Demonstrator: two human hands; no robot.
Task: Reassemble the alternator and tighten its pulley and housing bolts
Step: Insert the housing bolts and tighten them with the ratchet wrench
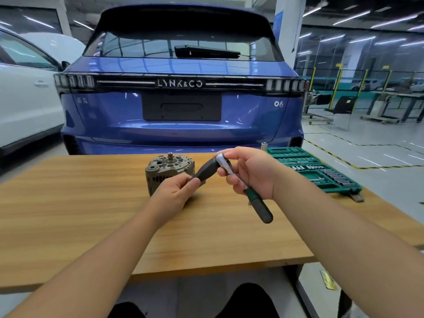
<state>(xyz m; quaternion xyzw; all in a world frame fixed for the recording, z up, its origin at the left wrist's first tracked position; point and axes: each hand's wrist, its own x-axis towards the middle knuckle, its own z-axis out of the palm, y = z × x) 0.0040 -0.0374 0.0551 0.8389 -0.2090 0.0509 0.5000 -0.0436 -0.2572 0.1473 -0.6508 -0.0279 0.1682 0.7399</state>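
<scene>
A: Sitting upright on the table (91,203), far of centre, is the alternator (168,173), shaft up.

B: And the hands?

A: Both raised just near of it. Left hand (176,189) pinches a dark flat part (206,172); right hand (250,173) grips a ratchet (243,187) below its head, handle pointing near.

B: Further out?

A: Green socket case (321,173) open at right; blue car (181,88) beyond.

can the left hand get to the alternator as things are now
Probably not yet. The alternator stands just behind the left hand with nothing between them, but its fingers grip a dark part, so it would need to let go first.
</scene>
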